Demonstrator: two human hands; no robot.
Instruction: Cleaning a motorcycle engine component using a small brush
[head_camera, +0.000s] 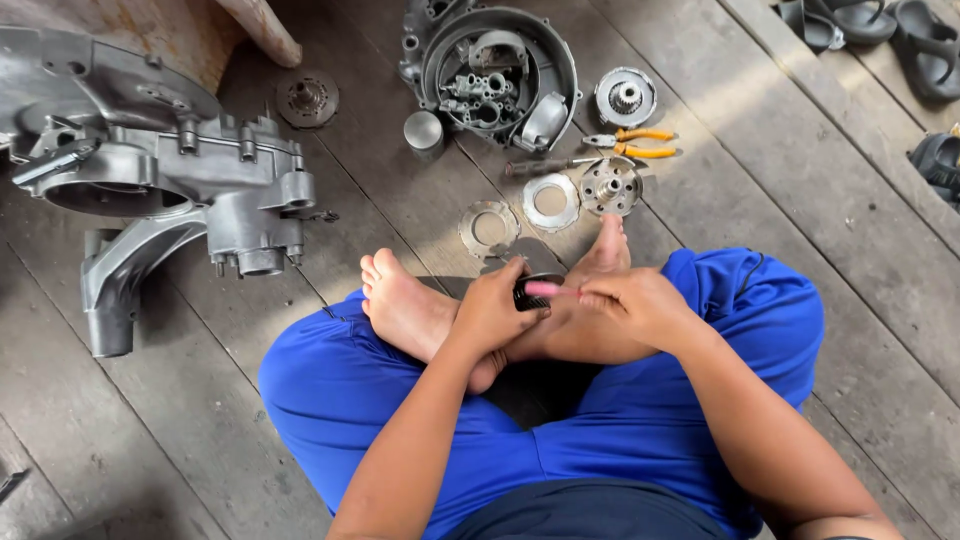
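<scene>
Left hand (492, 308) grips small dark round part (533, 291). Right hand (632, 305) pinches pink stick (549, 289), tip on part. Metal rings (520, 213) lie far.

Single head-worn view, looking steeply down over the seated person's lap onto the plank floor (820, 170). Hands and crossed legs sit close; engine parts lie farther off toward the frame's top.

The left hand (495, 305) hides most of the dark round part (530, 290); sandals (880, 25) are cut off at the top edge.
</scene>
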